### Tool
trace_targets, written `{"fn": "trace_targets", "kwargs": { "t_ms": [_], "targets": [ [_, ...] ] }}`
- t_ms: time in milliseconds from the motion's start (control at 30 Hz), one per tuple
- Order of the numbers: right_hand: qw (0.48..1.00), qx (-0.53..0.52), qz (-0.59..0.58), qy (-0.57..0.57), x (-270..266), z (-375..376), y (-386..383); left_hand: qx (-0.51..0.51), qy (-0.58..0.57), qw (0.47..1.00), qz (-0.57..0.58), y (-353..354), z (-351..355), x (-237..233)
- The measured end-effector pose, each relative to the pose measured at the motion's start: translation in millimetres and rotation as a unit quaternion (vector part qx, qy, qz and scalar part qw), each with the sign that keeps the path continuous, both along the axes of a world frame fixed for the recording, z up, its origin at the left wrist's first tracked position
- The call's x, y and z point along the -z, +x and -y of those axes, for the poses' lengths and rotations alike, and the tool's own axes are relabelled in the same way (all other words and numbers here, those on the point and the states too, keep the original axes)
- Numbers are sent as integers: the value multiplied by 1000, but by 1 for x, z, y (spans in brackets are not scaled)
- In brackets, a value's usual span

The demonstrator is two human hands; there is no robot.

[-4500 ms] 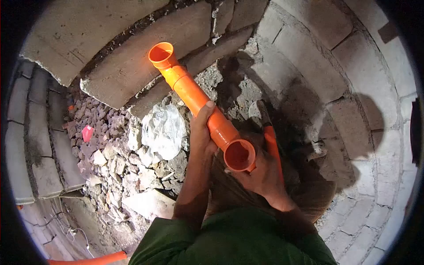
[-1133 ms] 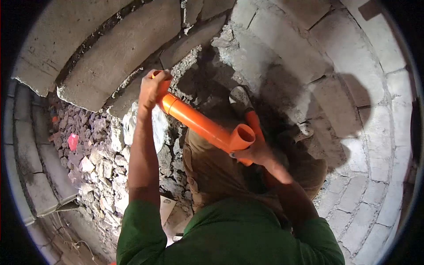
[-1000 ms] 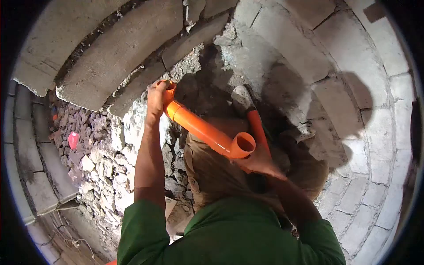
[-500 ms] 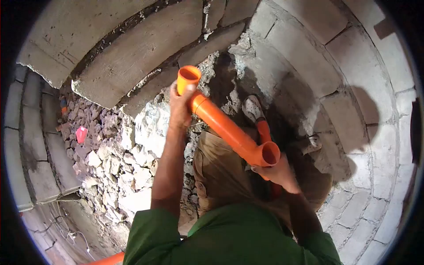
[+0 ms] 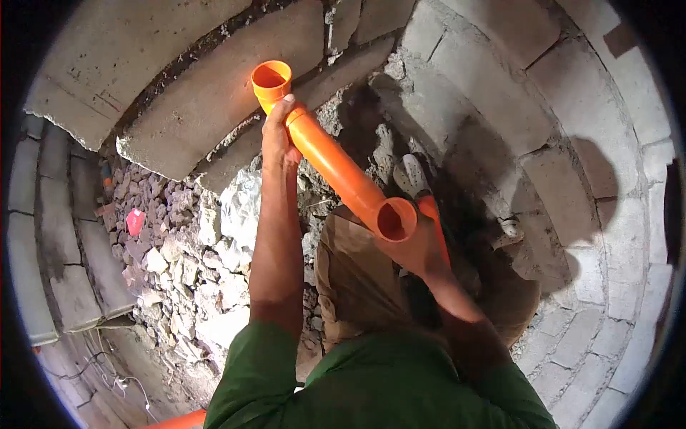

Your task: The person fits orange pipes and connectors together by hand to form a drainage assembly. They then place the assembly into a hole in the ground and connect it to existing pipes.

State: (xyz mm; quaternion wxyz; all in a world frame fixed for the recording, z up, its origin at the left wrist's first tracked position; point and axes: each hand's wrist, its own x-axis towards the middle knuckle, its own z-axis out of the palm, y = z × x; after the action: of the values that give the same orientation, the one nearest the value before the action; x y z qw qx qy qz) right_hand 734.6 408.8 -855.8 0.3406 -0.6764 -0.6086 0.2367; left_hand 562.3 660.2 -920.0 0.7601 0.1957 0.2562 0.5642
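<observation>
An orange pipe point(image 5: 332, 168) with an open fitting at each end slants across the middle of the view. Near its upper-left elbow, my left hand point(image 5: 279, 134) is wrapped round it, the thumb on top. My right hand point(image 5: 418, 247) holds the lower-right end from below, its fingers mostly hidden behind the round opening. Behind that hand a second orange pipe point(image 5: 431, 211) points down beside my shoe point(image 5: 409, 175).
Curved block walls point(image 5: 564, 150) surround me. A ledge of large blocks point(image 5: 221, 86) juts in at the upper left. Broken stones point(image 5: 193, 272), clear plastic point(image 5: 241, 204) and a red scrap point(image 5: 135, 222) lie left. Another orange pipe point(image 5: 184, 420) and thin wires point(image 5: 118, 380) are lower left.
Both hands have moved the orange pipe up and to the left. Its lower opening now faces more toward me, and more of the pipe behind it shows.
</observation>
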Motion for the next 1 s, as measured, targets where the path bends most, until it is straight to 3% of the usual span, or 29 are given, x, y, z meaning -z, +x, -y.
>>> {"fn": "trace_targets", "kwargs": {
  "t_ms": [100,200,267,300,400,467,500,533,567,600,667,733,767,800,867,900,933,1000],
  "targets": [
    [1000,-4,27,1,-4,10,9,-23,8,1000,-15,11,15,-14],
    [998,29,-51,38,3,13,9,-31,9,999,-30,10,3,-8],
    [992,-19,121,33,12,-3,7,52,6,999,10,-3,-17,4],
    [991,-13,125,38,8,-10,9,25,16,1000,8,0,-14,0],
    [998,-24,55,-8,0,-5,15,5,11,1000,9,-1,-5,-2],
    [991,-45,-108,-65,-6,-9,36,31,29,997,58,-12,0,-5],
    [992,-42,-105,-63,-8,-8,44,17,42,998,53,-17,3,-6],
    [976,-51,-186,-100,-7,-6,52,4,55,997,50,-24,4,-8],
    [952,-59,-266,-139,-5,-2,61,34,58,997,25,-37,7,-9],
    [953,-55,-264,-141,-3,4,71,64,60,996,0,-49,9,-15],
    [865,-73,-442,-226,7,19,89,51,144,979,-138,-60,12,-23],
    [854,-50,-443,-267,34,25,106,187,157,929,-279,-67,14,-15],
    [844,-32,-442,-302,47,24,114,167,154,924,-308,-58,19,-6],
    [844,-31,-442,-302,53,21,115,181,166,887,-392,-60,14,13],
    [932,-42,-185,-308,59,9,112,152,171,816,-531,-58,10,38],
    [931,-45,-186,-310,55,6,106,76,165,822,-540,-51,19,40],
    [945,-49,-156,-284,51,5,101,77,162,821,-542,-51,22,42],
    [956,-50,-125,-262,39,6,92,12,128,768,-627,-47,27,49]
  ]
}}
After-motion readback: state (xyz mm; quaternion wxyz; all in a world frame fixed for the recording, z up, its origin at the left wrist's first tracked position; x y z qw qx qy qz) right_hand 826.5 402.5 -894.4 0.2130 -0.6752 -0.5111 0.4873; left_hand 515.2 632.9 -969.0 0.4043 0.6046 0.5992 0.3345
